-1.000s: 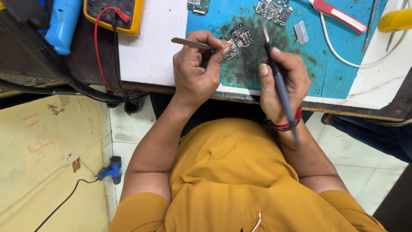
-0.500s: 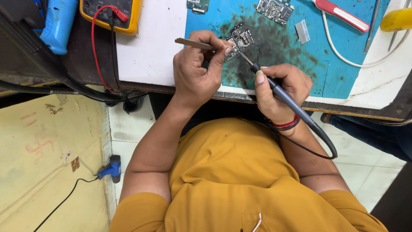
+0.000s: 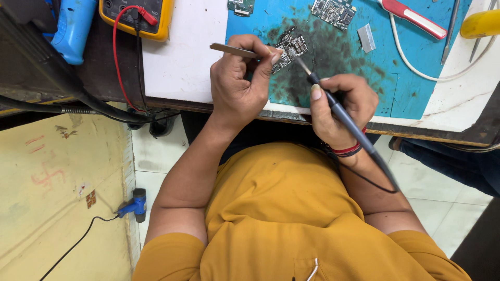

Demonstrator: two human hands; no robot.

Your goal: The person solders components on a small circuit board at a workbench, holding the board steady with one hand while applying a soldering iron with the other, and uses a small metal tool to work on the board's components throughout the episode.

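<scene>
My left hand grips metal tweezers whose tips press on a small dark circuit board lying on the blue work mat. My right hand holds a dark soldering iron like a pen, its metal tip touching the board's lower right edge. The iron's cable runs back over my right forearm. A red band sits on my right wrist.
A second circuit board and a small metal shield lie farther back on the mat. A yellow multimeter with a red lead, a blue tool, a red-handled tool and a white cable surround the work area.
My right hand has swung the soldering iron from upright to slanted, bringing its tip onto the board. The left hand and tweezers have stayed in place.
</scene>
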